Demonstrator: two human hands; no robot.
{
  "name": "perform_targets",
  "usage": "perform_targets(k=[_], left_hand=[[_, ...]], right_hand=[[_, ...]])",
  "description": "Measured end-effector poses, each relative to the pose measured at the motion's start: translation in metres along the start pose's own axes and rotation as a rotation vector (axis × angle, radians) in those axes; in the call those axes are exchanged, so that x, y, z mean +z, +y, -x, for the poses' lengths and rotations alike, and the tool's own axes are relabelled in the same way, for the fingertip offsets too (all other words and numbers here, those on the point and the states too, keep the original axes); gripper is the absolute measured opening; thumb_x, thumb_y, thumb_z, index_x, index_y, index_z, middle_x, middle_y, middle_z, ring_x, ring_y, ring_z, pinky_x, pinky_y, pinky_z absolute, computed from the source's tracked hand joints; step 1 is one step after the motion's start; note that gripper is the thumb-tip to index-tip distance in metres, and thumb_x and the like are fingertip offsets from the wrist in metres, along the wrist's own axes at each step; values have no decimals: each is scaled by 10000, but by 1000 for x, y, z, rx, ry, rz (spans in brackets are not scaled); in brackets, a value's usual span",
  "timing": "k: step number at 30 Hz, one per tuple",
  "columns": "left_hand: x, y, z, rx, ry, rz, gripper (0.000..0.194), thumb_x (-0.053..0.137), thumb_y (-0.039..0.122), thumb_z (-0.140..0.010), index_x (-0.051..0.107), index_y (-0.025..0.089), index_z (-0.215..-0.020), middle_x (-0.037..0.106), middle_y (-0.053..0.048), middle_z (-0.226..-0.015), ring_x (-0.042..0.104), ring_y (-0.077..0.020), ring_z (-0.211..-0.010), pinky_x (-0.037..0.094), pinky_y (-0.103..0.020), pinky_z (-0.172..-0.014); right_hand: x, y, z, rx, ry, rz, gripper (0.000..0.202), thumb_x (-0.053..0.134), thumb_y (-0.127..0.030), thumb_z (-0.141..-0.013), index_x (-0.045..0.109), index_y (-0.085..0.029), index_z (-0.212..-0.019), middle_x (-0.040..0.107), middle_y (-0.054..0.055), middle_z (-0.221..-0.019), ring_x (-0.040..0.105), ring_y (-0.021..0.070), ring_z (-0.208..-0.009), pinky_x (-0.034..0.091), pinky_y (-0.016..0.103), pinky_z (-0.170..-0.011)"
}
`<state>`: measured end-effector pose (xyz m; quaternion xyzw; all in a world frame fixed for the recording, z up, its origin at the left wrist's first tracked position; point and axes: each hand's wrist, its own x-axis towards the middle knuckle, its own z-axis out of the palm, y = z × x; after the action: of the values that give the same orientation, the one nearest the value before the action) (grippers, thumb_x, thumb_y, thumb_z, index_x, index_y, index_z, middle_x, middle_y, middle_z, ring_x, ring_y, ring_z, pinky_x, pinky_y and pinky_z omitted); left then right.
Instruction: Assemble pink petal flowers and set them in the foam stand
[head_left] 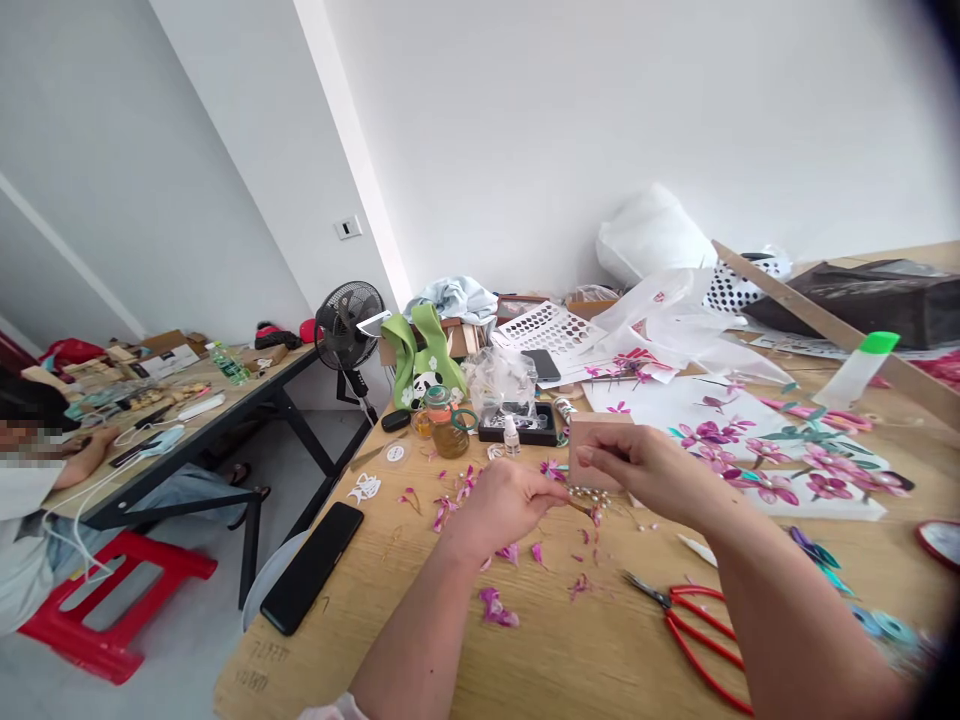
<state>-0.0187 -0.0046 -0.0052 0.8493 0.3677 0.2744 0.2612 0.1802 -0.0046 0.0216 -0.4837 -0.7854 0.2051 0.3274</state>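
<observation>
My left hand point(514, 508) pinches a small beaded flower piece point(591, 499), with pearl-like beads and a bit of pink, held low over the wooden table. Just to the right, my right hand point(649, 468) is raised with thumb and fingertips together; whatever is between them is too small to make out. Behind that hand stands a tan block point(583, 455). Loose pink petals point(498, 608) lie scattered below and left of my hands. Red-handled scissors point(697, 630) rest on the table under my right forearm.
A black phone point(313, 568) lies at the table's left edge. Behind my hands stand a jar of amber liquid point(450, 432) and a small dropper bottle point(511, 437). Pink flowers point(776, 487) lie on white paper at right, near a green-capped bottle point(855, 372). Another person point(22, 500) sits at left.
</observation>
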Motion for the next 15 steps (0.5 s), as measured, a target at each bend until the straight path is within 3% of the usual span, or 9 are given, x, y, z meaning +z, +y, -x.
perform_targets(k=[4, 8, 12, 15], left_hand=[[-1, 4, 2, -103, 15, 460, 161, 617, 202, -768, 752, 170, -851, 741, -77, -806, 674, -163, -713, 506, -240, -642], [-4, 6, -3, -208, 124, 845, 184, 714, 265, -696, 743, 121, -805, 719, -82, -694, 651, -154, -596, 514, -247, -560], [-9, -1, -10, -236, 359, 1027, 200, 743, 263, -660, 721, 94, -765, 691, -70, -620, 630, -139, -541, 494, -224, -500], [-11, -11, -14, -295, 489, 972, 181, 722, 239, -662, 706, 93, -767, 677, -56, -604, 624, -140, -542, 494, -228, -494]], right_hand=[[-5, 8, -1, 56, 24, -28, 368, 442, -395, -837, 381, -200, -531, 335, -41, -510, 307, 101, -492, 251, 238, -475], [5, 8, -6, 12, 11, -65, 357, 433, -400, -840, 442, -197, -546, 438, -15, -541, 382, 119, -526, 291, 242, -492], [25, 4, -12, 55, -75, -37, 317, 434, -379, -830, 538, -184, -603, 476, -6, -522, 388, 124, -510, 281, 245, -485], [39, -4, -13, 73, -144, 10, 262, 421, -309, -816, 552, -178, -631, 503, 0, -545, 394, 124, -520, 284, 249, -509]])
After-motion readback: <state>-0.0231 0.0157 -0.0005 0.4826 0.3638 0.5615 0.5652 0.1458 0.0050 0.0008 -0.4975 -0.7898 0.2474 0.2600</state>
